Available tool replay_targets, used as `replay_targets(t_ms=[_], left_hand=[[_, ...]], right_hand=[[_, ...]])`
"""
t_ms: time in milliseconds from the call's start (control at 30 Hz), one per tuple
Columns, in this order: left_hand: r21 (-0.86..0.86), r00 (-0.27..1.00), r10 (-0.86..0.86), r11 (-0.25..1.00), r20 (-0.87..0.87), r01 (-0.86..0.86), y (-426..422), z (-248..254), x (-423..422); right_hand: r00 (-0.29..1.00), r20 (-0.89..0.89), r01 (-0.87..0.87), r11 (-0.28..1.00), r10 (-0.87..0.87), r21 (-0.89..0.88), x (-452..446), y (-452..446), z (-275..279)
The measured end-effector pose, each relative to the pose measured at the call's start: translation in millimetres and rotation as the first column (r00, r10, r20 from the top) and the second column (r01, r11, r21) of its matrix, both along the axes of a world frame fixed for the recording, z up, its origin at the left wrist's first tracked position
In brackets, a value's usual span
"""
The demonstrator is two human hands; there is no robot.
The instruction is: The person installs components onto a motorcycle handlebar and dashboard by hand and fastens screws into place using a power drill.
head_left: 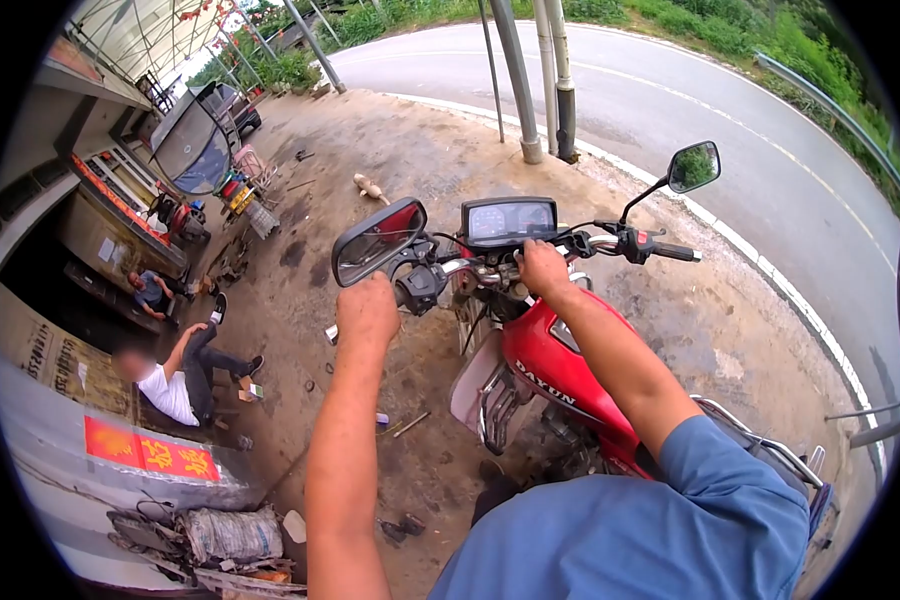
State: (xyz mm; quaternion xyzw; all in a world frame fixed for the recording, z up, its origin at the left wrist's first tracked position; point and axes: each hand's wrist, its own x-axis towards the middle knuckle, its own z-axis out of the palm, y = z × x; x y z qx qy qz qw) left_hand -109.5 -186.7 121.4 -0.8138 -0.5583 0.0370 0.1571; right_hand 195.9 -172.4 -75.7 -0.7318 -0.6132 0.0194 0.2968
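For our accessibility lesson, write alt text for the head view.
A person's left hand holds the handlebar of a red DAYUN motorcycle; the right hand is near the instrument cluster. At left, two people sit outside a building.

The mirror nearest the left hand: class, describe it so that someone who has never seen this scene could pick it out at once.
Find the red motorcycle and follow its handlebar to the left hand. Just above that hand is a black-framed mirror. Unlike the smaller-looking mirror beyond the right hand, whose glass reflects greenery, this one shows a patch of red.
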Motion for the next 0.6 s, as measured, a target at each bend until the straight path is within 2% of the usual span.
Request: replay_targets(t_ms=[233,367,600], left_hand=[[0.018,0.998,-0.057,0.998,0.008,0.057,2,-2,-1],[0.047,0.997,-0.026,0.998,-0.071,0.03,3,-7,-2],[0.034,0.996,-0.022,0.999,-0.085,0.025,5,-7,-1]], right_hand=[[1.0,0.013,-0.002,1.0,0.002,0.026,1,0,-4],[1.0,0.019,0.002,1.0,-0.002,-0.013,0,-3,2],[1.0,0.011,0.004,0.999,-0.003,-0.032,0,-2,-2]])
